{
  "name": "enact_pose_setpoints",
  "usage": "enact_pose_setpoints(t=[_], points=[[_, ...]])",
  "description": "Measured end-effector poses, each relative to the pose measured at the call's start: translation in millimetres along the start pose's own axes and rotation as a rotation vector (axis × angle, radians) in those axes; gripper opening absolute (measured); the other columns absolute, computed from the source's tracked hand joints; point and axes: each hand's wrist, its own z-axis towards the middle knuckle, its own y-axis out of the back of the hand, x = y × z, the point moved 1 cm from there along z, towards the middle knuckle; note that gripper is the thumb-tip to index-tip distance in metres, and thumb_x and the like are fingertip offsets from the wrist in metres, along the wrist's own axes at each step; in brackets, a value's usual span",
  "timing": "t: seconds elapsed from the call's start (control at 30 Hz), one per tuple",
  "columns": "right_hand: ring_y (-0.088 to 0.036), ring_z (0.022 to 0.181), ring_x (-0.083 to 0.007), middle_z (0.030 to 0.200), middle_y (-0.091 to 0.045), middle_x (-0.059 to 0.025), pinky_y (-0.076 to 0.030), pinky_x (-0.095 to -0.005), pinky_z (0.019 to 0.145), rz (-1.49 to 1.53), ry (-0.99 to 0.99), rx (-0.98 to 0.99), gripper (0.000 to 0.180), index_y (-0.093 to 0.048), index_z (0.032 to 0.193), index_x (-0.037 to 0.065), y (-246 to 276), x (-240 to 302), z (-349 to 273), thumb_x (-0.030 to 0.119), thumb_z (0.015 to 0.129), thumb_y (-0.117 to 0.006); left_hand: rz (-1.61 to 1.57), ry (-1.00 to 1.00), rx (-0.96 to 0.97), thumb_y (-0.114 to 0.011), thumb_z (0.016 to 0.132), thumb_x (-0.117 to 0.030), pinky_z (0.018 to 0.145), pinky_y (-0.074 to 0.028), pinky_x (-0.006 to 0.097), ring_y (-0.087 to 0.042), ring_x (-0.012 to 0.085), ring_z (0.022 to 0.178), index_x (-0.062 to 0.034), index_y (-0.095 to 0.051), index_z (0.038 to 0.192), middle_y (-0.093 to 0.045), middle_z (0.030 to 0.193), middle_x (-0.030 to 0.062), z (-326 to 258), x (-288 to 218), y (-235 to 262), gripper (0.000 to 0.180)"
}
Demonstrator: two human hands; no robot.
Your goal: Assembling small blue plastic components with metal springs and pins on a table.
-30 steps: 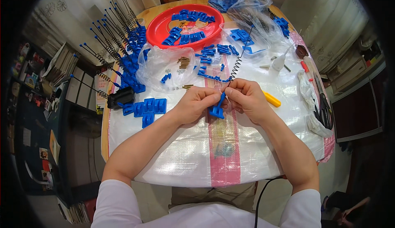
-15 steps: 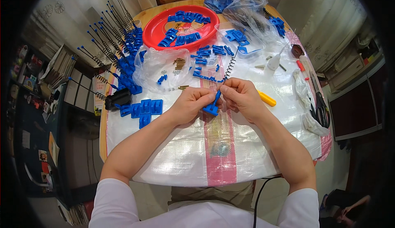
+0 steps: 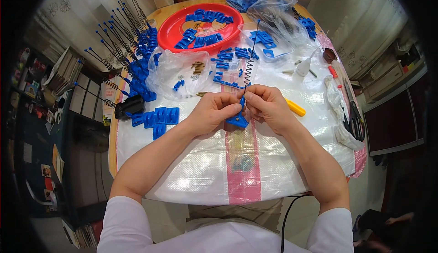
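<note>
Pinches with the left hand (image 3: 216,112) a small blue plastic stand with a flat, pointed base and narrow stem (image 3: 237,121), over the white woven plastic sheet (image 3: 191,171), about midway between the left and right edges of the wooden table (image 3: 112,159) and well in from its near edge. Cannot tell of any contact between base and sheet.

Grips with the right hand (image 3: 265,106), thumb and forefinger pressed together, around the meeting point of stem and thin black coiled wire with a blue tip (image 3: 248,73), probably to steady the wire in line with the stem. Leaves hardly any gap between thumb and forefinger on either side, likely because of so slim a piece. Cannot tell the exact hold of the curled lower fingers.

Along the left edge, a crowd of blue stands with coiled wires (image 3: 141,70), perhaps gathered there to spare the middle. Toward the far edge, a round red plastic tray (image 3: 161,33) with blue clip-like parts inside, seemingly for containment. Nearer, brass-coloured screws (image 3: 197,67) on a crumpled clear plastic bag (image 3: 159,82), likely grouped by kind for easy picking. Just beside the right hand, a yellow rod-shaped handle (image 3: 295,107), presumably for quick reach. By the right edge, black-handled scissors (image 3: 356,120), well apart from the small parts.
</note>
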Motion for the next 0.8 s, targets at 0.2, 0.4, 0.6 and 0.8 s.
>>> enact_pose_setpoints(t=[0.2,0.4,0.6,0.8], points=[[-0.048,0.058,-0.0008,0.072,-0.060,0.0040,-0.037,-0.0180,0.052,-0.006,-0.008,0.002,0.020,-0.069,0.108,0.000,-2,0,1,0.017,0.100,-0.062,-0.085,0.005,-0.020,-0.065,0.096,-0.009,0.081,-0.054,0.027,-0.066,0.0117,0.087,0.0030,-0.067,0.101,-0.071,0.097,0.0078,-1,-1,0,0.013],[-0.048,0.058,-0.0012,0.073,-0.060,0.0033,-0.037,-0.0183,0.052,-0.007,0.000,0.003,0.020,-0.068,0.109,-0.001,-2,2,-1,0.015,0.099,-0.063,-0.048,0.014,-0.037,-0.065,0.096,-0.009,0.081,-0.054,0.027,-0.067,0.0113,0.088,0.0025,-0.067,0.101,-0.071,0.096,0.0077,1,1,3,0.012],[-0.044,0.053,-0.0022,0.066,-0.054,0.0037,-0.034,-0.0191,0.048,0.038,0.013,-0.014,0.017,-0.066,0.110,0.001,-7,2,-1,0.014,0.100,-0.061,0.031,0.004,-0.032,-0.062,0.099,-0.013,0.079,-0.054,0.026,-0.065,0.0086,0.086,0.0010,-0.068,0.103,-0.070,0.097,0.0050,1,-1,-1,0.016],[-0.048,0.056,-0.0028,0.071,-0.059,0.0023,-0.037,-0.0192,0.051,0.031,0.050,-0.028,0.016,-0.068,0.107,0.001,-7,2,-1,0.014,0.098,-0.064,0.010,0.096,-0.041,-0.058,0.101,-0.016,0.077,-0.056,0.026,-0.067,0.0101,0.087,0.0022,-0.069,0.106,-0.071,0.099,0.0072,-2,-4,-4,0.022]])
